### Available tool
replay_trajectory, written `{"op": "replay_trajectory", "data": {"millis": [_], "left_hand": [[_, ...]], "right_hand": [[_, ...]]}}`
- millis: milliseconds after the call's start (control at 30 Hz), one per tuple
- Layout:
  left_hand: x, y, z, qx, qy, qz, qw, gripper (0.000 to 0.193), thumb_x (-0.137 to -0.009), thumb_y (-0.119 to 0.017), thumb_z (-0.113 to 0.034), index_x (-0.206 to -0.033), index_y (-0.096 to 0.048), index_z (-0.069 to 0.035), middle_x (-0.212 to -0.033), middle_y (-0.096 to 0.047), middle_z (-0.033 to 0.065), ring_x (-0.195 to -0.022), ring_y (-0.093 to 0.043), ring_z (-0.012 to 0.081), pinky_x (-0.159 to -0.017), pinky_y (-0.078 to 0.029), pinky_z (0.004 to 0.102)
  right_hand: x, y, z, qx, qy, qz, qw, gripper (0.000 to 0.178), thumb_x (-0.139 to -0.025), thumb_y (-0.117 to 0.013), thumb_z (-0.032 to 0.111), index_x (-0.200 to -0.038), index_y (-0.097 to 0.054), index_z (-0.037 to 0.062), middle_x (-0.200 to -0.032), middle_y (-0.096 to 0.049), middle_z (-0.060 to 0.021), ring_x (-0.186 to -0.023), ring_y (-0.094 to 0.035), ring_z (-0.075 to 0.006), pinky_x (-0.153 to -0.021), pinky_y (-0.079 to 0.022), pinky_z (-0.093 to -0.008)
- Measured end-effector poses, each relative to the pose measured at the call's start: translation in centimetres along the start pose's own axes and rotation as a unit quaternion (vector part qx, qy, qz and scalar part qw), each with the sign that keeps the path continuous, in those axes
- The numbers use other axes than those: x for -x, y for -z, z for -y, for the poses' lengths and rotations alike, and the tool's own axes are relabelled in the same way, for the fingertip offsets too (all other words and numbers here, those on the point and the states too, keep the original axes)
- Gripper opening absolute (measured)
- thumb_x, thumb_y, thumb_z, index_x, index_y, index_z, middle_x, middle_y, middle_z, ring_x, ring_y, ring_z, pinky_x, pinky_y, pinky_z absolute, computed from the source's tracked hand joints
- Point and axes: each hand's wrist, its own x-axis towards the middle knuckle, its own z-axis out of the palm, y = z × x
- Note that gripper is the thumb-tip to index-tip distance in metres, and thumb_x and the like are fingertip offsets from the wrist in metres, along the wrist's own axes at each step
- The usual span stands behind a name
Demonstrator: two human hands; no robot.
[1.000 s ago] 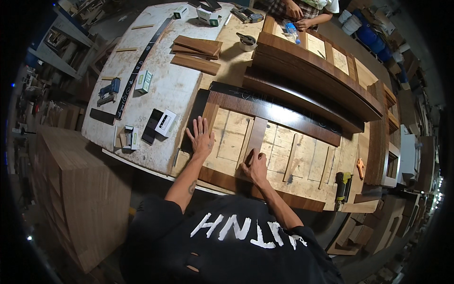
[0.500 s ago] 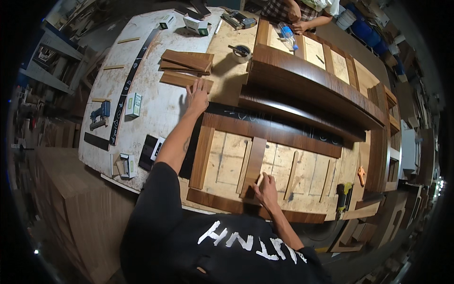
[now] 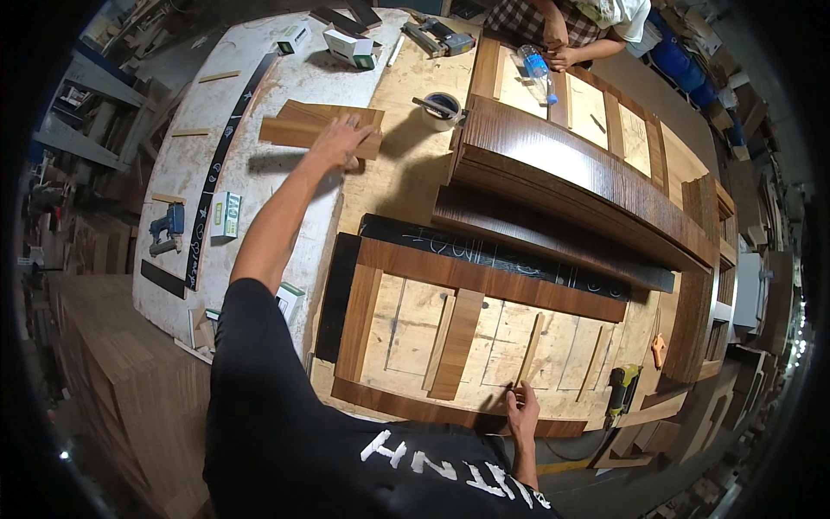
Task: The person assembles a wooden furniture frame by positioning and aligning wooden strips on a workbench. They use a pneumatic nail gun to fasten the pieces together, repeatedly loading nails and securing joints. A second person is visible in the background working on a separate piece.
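My left hand (image 3: 339,145) is closed over the end of a brown wooden board (image 3: 294,132), which casts a shadow on the white worktop below it. More short boards (image 3: 333,112) lie against it. Near the front edge of the table, my right hand (image 3: 523,411) has curled fingers at the lower end of a thin wooden strip (image 3: 531,346). That strip lies inside a flat brown wooden frame (image 3: 484,283). A wider slat (image 3: 456,344) crosses the frame further left, with another thin strip (image 3: 439,342) beside it.
Long dark boards (image 3: 571,164) are stacked beyond the frame. A nail gun (image 3: 437,39) lies at the back, a blue nailer (image 3: 167,227) at left, a yellow-green power tool (image 3: 621,389) at right. A tape roll (image 3: 441,111) and small boxes (image 3: 226,214) stand about. Another person's hands (image 3: 560,48) are across the table.
My left hand has moved onto the short boards and shifted one leftward. The right hand has gone from the wider slat to the strip on its right. My view has shifted slightly.
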Motion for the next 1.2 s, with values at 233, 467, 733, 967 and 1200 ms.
{"op": "replay_trajectory", "data": {"millis": [233,467,733,967,1200], "left_hand": [[-2.8,-3.1,2.1,0.001,0.054,-0.045,0.998,0.087,-0.066,-0.088,-0.011,-0.142,-0.046,-0.004,-0.14,-0.054,0.0155,-0.134,-0.047,0.0357,-0.112,-0.039,0.0518],[9.9,10.7,-10.1,0.144,-0.061,-0.108,0.982,0.086,-0.063,-0.089,-0.028,-0.133,-0.05,0.005,-0.131,-0.056,0.0245,-0.127,-0.051,0.0417,-0.11,-0.041,0.0463],[24.7,10.0,-28.8,0.742,-0.096,0.008,0.663,0.077,-0.065,-0.094,-0.029,-0.128,-0.055,-0.007,-0.113,-0.065,0.0086,-0.106,-0.063,0.0217,-0.094,-0.052,0.0336],[28.5,-1.9,-33.0,0.858,0.129,-0.128,0.481,0.069,-0.08,-0.087,-0.022,-0.135,-0.052,0.001,-0.109,-0.07,0.0123,-0.099,-0.065,0.0189,-0.09,-0.051,0.0336],[34.1,-4.6,-29.7,0.882,0.207,-0.28,0.317,0.061,-0.093,-0.068,-0.056,-0.127,-0.053,-0.007,-0.105,-0.064,0.009,-0.089,-0.062,0.0197,-0.084,-0.054,0.0344]], "right_hand": [[0.0,0.6,-0.1,0.019,-0.007,0.026,0.999,0.044,-0.094,-0.07,0.019,-0.132,-0.06,-0.0012,-0.101,-0.074,-0.017,-0.089,-0.072,-0.0236,-0.079,-0.058,-0.0345],[1.5,0.9,2.6,0.025,0.116,0.012,0.993,0.049,-0.091,-0.073,0.027,-0.13,-0.061,-0.0019,-0.105,-0.071,-0.0218,-0.096,-0.07,-0.0352,-0.085,-0.056,-0.0403],[3.2,1.8,15.4,-0.083,0.428,0.149,0.887,0.105,-0.08,-0.086,0.038,-0.159,-0.027,0.0032,-0.155,-0.04,-0.0266,-0.141,-0.045,-0.0379,-0.116,-0.038,-0.045],[-0.4,3.5,1.6,-0.073,0.195,-0.027,0.978,0.095,-0.084,-0.079,0.046,-0.159,-0.031,0.0135,-0.133,-0.059,-0.0285,-0.12,-0.063,-0.0382,-0.095,-0.054,-0.046],[-5.8,3.1,-4.9,0.163,0.147,-0.176,0.96,0.079,-0.085,-0.075,0.038,-0.146,-0.042,0.0012,-0.122,-0.056,-0.032,-0.116,-0.054,-0.0473,-0.097,-0.048,-0.0537]]}}
